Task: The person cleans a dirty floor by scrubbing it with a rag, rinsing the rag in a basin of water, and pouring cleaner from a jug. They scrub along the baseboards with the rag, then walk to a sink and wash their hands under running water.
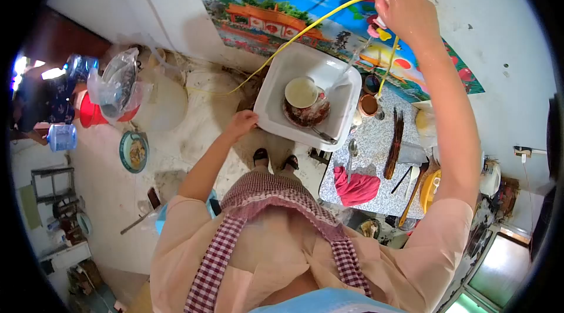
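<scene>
My right hand [408, 14] is raised to the wall pipe, its fingers closed around the tap [380, 22]. A stream of water [352, 59] falls from there into the white sink [269, 101]. Down at the sink's near left corner, my left hand [242, 125] has its fingers closed on the rim. Inside the sink a pale bowl [301, 92] rests on a dish with dark reddish contents [305, 116]. A spoon or similar utensil [324, 134] leans beside the dish. Part of the tap is hidden behind my right hand.
A yellow hose [305, 34] arcs from the pipe across the sink's back. On the right, a speckled counter [370, 154] bears a pink cloth [355, 186], a bundle of dark sticks [395, 145] and utensils. Buckets [161, 98] and a green-rimmed basin [134, 152] stand left; another person is far left.
</scene>
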The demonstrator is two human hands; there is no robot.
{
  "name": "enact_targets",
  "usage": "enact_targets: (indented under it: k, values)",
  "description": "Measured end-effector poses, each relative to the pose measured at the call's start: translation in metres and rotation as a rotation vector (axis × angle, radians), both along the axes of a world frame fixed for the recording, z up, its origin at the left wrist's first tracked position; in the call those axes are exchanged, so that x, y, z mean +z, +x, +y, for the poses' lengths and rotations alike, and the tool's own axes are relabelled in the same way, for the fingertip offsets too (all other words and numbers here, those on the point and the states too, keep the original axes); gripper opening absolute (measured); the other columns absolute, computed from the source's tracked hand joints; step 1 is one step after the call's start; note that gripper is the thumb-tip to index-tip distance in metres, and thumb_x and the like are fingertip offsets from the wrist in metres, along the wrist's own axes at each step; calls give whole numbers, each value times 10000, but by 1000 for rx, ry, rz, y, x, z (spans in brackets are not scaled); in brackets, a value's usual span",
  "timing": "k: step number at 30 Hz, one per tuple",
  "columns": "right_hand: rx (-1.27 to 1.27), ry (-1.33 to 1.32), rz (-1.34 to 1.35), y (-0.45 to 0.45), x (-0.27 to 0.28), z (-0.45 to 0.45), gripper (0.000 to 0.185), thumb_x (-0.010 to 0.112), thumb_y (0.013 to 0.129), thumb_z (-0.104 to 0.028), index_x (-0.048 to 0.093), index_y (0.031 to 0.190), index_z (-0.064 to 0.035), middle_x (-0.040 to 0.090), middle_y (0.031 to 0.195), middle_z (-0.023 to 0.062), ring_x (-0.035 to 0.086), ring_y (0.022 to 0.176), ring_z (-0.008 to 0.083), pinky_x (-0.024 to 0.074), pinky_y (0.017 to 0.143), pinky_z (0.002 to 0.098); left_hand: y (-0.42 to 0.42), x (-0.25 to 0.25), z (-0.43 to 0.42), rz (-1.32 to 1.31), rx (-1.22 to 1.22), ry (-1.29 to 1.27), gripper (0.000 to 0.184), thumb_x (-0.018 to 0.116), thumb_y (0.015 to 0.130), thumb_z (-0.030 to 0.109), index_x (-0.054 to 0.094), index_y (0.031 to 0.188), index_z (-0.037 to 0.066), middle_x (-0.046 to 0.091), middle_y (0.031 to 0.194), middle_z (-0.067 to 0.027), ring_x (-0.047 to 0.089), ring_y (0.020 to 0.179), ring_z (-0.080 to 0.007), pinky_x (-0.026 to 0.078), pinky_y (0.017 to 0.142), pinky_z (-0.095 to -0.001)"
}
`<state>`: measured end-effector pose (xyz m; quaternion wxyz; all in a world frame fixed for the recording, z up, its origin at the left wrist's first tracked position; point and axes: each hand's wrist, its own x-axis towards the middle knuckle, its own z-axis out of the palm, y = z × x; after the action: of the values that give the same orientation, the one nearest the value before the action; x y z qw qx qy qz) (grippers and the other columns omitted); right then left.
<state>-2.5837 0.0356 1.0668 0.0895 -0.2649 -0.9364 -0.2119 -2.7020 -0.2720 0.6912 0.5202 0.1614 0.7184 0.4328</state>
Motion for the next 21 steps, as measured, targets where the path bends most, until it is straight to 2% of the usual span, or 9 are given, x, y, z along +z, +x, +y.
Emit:
enact_targets:
  k: [1,2,3,5,8,14,17,20,21]
  values:
    - [-149,11,-9,-6,-1,-7,226,464,820,-280,560,853,-78,613,831,121,596,709,299,469,584,420,-7,-13,-23,4,22,-25,174,555,803,202,591,871,46,579,729,-35,542,684,-113,451,608,-275]
    - [-192,79,21,-11,-9,-2,233,440,815,-273,581,819,-86,607,669,120,593,657,309,468,567,415,-16,-35,-53,99,-3,-28,176,557,787,202,600,854,45,591,718,-61,561,691,-143,456,622,-288]
    - [-159,71,47,-11,-11,-2,238,438,816,-273,584,810,-84,609,677,119,592,657,311,469,573,414,-22,-49,-80,197,-30,-30,178,558,771,201,609,836,44,602,706,-86,580,698,-174,462,637,-301]
    - [-98,63,110,-8,-11,0,248,434,817,-273,589,791,-80,613,692,118,591,656,316,470,585,413,-23,-30,-114,599,-140,-235,218,555,738,226,618,809,29,620,742,-144,599,763,-267,468,670,-353]
    - [286,-68,284,5,-18,17,266,429,816,-299,598,812,-94,613,704,126,593,698,321,470,616,413,-32,-65,-173,598,-190,-352,267,550,734,284,616,807,36,620,827,-169,581,825,-326,458,723,-395]
    - [-349,-77,241,-16,-21,-2,314,476,810,-359,587,960,-107,615,820,137,585,793,336,457,714,404,-30,-78,-205,564,-393,-469,337,571,728,318,603,906,34,601,914,-182,554,903,-325,440,790,-397]
    - [-214,306,428,-6,-26,-30,350,461,825,-372,579,1033,-116,609,910,124,578,857,320,441,761,393,-22,-13,-172,679,-384,-307,375,558,757,310,576,1002,27,587,943,-193,556,899,-325,441,789,-394]
    - [214,-30,749,15,-6,-83,286,498,821,-334,575,946,-89,616,870,142,590,739,284,455,660,384,-10,87,-137,546,-141,78,352,541,799,277,558,1056,37,572,1024,-148,564,915,-266,443,796,-344]
    - [250,-439,801,25,-9,-98,313,494,833,-342,563,973,-71,616,891,133,593,771,255,450,669,374,-3,118,-128,470,-114,161,335,533,817,268,554,1068,48,572,1035,-130,564,916,-247,438,808,-344]
